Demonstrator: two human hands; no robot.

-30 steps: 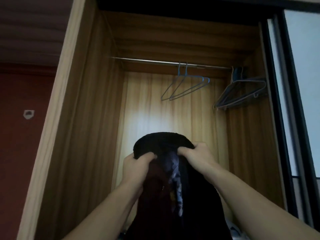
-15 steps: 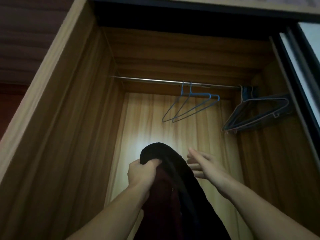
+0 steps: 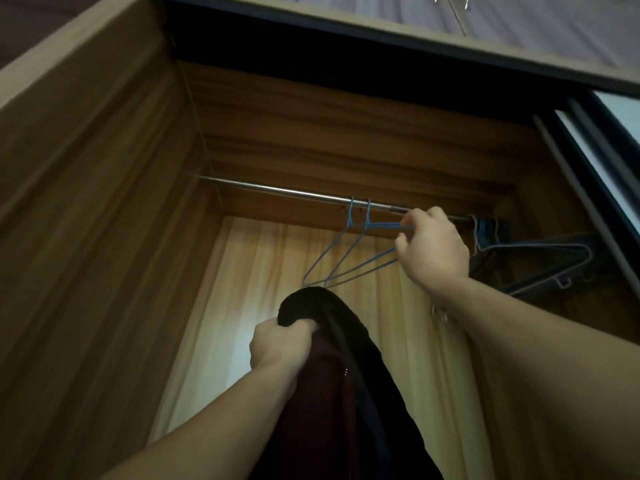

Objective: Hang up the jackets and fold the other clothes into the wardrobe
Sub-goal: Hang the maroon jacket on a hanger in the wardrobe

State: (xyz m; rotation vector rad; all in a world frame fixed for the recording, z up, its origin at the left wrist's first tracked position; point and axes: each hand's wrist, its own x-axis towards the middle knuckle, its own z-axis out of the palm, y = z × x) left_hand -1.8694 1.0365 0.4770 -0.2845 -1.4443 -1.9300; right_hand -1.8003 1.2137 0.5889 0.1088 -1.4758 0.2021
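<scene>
A black jacket (image 3: 332,327) with a dark maroon lining is seen. Blue wire hangers (image 3: 349,251) and dark grey hangers (image 3: 540,258) are carried by a silver rail (image 3: 277,190). The wardrobe (image 3: 104,202) is brown wood-grained.

blue hangers (image 3: 381,225): 2 | dark hangers (image 3: 486,228): count unclear | jacket (image 3: 363,358): 1 | rail (image 3: 277,189): 1

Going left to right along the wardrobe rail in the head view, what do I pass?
bare rail → two blue wire hangers → right hand, pinching the blue hangers → bunch of dark hangers
</scene>
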